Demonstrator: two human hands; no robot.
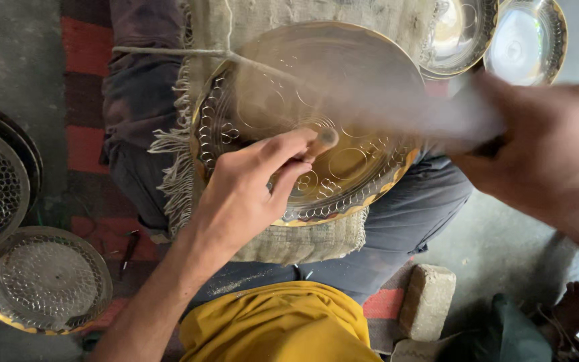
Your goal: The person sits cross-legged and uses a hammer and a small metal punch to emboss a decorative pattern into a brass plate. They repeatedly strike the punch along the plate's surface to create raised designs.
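The person sits on the floor with a big brass plate (316, 121) resting on a cloth (283, 238) over the lap. The left hand (249, 191) pinches a thin punch (322, 142) between thumb and fingers, with its tip on the plate near the middle, where round marks are already pressed in. The right hand (544, 151) is closed around a hammer (460, 114), which shows only as a pale blur, so its head cannot be made out. A string (169, 51) runs across the top of the plate and seems to help hold it in place. To do this step well, the punch should stand straight up on the spot, not leaning, so the mark comes out round and clean. The left grip looks best kept firm but low, with the fingers well under the top of the punch, because a hit that slips could land on them. The hammer should come down flat on the punch top, with the same gentle force each time, so that all the marks look alike. The plate should lie still on the cloth; if it rocks, the mark may land in the wrong place. Two finished dotted plates (41, 278) lie on the floor at the left, and two shiny ones (527, 40) sit at the top right. A stone block (427, 298) lies near the knee
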